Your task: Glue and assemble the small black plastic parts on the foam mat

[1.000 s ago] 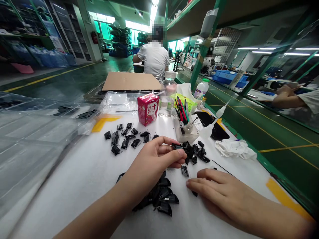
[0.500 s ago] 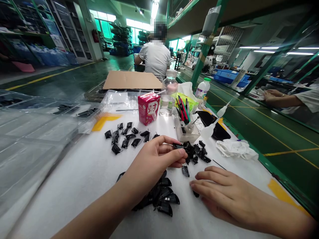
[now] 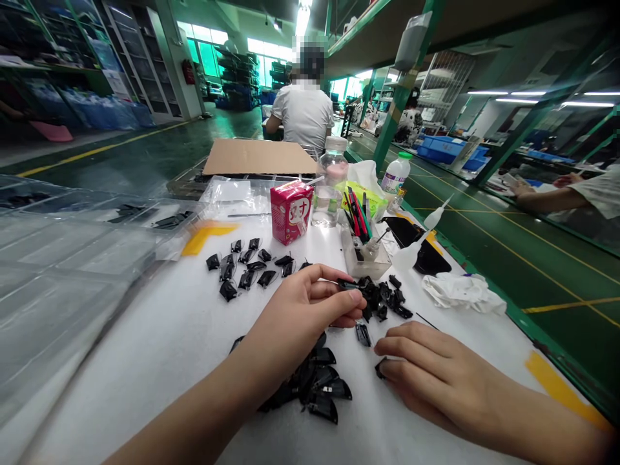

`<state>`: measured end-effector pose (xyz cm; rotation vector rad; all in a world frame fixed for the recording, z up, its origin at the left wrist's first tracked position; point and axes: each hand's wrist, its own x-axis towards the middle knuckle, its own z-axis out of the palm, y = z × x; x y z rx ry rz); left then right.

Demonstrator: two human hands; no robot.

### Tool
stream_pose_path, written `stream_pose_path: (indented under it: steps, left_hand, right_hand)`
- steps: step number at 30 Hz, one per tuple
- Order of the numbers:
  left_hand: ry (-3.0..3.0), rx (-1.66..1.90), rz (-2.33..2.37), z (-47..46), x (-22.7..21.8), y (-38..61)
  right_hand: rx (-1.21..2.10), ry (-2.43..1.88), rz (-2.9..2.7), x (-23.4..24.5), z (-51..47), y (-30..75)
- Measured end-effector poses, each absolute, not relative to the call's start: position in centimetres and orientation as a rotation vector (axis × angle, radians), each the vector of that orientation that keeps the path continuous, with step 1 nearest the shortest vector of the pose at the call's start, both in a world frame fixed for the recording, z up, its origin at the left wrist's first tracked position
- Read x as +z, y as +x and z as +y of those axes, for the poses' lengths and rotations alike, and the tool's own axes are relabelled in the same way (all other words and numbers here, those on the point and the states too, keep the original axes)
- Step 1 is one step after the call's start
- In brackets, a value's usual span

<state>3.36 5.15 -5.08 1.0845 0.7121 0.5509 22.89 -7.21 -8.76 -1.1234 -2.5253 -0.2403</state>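
Observation:
My left hand (image 3: 305, 313) hovers over the white table (image 3: 159, 349), thumb and fingers pinched on a small black plastic part (image 3: 347, 284). My right hand (image 3: 426, 374) rests on the table, fingers curled, with a small black part (image 3: 380, 368) at its fingertips. Between the hands lies one loose black clip (image 3: 361, 333). A heap of small black parts (image 3: 385, 298) sits just beyond my left thumb. A pile of larger black shells (image 3: 317, 387) lies under my left wrist. A spread-out group of black pieces (image 3: 245, 265) lies further back on the left.
A red drink carton (image 3: 290, 212), a clear cup (image 3: 325, 205), a bottle (image 3: 333, 161), a clear tray of pens (image 3: 363, 248), glue bottles (image 3: 411, 248) and a crumpled white cloth (image 3: 462, 292) stand behind. Clear plastic trays (image 3: 72, 258) fill the left. A person in white (image 3: 304, 113) sits ahead; another person's arm (image 3: 557, 197) shows right.
My right hand has slid slightly right and curled its fingers onto a small black part. My left hand has stayed pinched on its part.

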Motion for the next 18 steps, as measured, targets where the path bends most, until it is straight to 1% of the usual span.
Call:
stream_pose_path:
  steps: [3,6,9,12,18]
  left_hand:
    - [1.086,0.571,0.712,5.2,-5.0,3.2]
    - [1.144,0.611,0.701,5.1,-4.8,2.9]
    - [1.191,0.634,0.72,4.8,-4.7,2.7]
    - [1.274,0.643,0.691,4.5,-4.8,2.8]
    - [1.639,0.648,0.623,3.9,-5.3,3.0]
  right_hand:
    - [-0.33,-1.133,-2.487,-7.2,-6.8,23.1]
    - [-0.405,-1.187,-2.322,-4.7,-5.8,23.0]
    - [-0.375,-1.162,-2.161,-3.3,-4.9,22.6]
    - [-0.31,-1.086,-2.147,-4.0,-4.8,22.7]
    - [-0.331,-1.099,-2.205,-6.6,-6.1,24.6]
